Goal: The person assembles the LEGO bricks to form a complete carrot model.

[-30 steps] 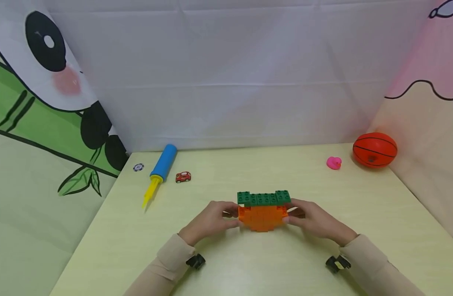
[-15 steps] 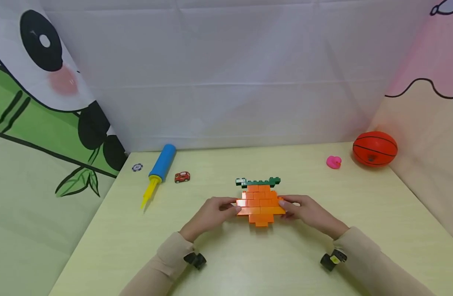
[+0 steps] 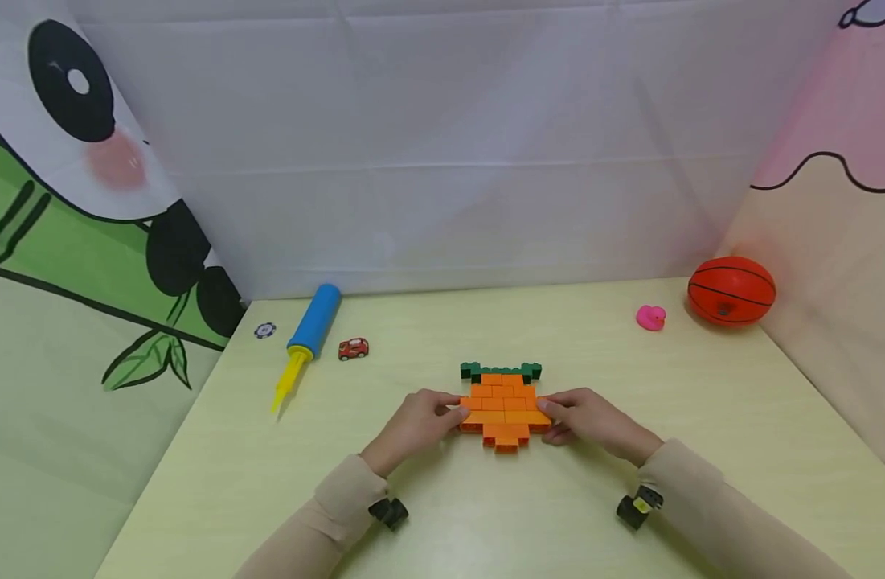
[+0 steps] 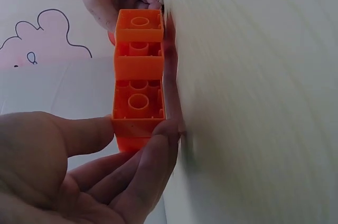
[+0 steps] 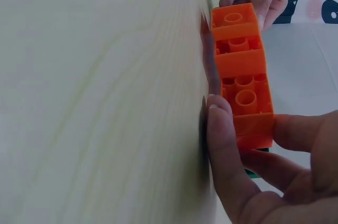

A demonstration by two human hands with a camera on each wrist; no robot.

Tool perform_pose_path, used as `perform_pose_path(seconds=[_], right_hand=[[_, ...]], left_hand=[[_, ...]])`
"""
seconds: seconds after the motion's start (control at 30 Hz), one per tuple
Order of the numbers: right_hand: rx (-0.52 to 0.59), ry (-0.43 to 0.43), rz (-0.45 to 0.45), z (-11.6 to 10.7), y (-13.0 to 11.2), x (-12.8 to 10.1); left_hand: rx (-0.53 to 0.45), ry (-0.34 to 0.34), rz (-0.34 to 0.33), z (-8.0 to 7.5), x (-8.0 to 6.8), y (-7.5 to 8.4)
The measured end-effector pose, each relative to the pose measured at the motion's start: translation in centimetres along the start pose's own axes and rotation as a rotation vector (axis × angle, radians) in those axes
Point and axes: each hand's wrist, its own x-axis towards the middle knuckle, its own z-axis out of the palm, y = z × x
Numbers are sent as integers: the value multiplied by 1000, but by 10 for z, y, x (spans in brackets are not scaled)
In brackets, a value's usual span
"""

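An orange building-block model (image 3: 503, 406), shaped like a carrot with a row of green blocks (image 3: 501, 371) at its far end, lies flat close over the table in the head view. My left hand (image 3: 422, 426) pinches its left edge, thumb on top and fingers beneath. On the opposite edge, my right hand (image 3: 594, 420) pinches it the same way. Hollow undersides of the stepped orange blocks (image 4: 138, 100) face the left wrist camera, between thumb and fingers. The right wrist view shows the orange blocks (image 5: 245, 97) between the right thumb and fingers, right at the table surface.
Toward the back left lie a blue and yellow hand pump (image 3: 315, 322), a small red toy car (image 3: 353, 348) and a round chip (image 3: 264, 330). A pink rubber duck (image 3: 651, 318) and a red ball (image 3: 731, 291) sit back right. A white cloth (image 3: 471, 145) rises behind the table.
Both hands have tipped the block model from standing up, green blocks toward the camera, to lying flat with the green at the far end, and lowered it toward the table.
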Motion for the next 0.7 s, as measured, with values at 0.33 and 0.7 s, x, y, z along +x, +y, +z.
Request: perform_pose_path(seconds=[0.33,0.7], right_hand=[[-22,-4,22,-1,-2,0],[-222,61,-48,-8,-2,1]], left_hand=[[39,15,8,2,-1,13],[107,61,-29,-5,-7,10]])
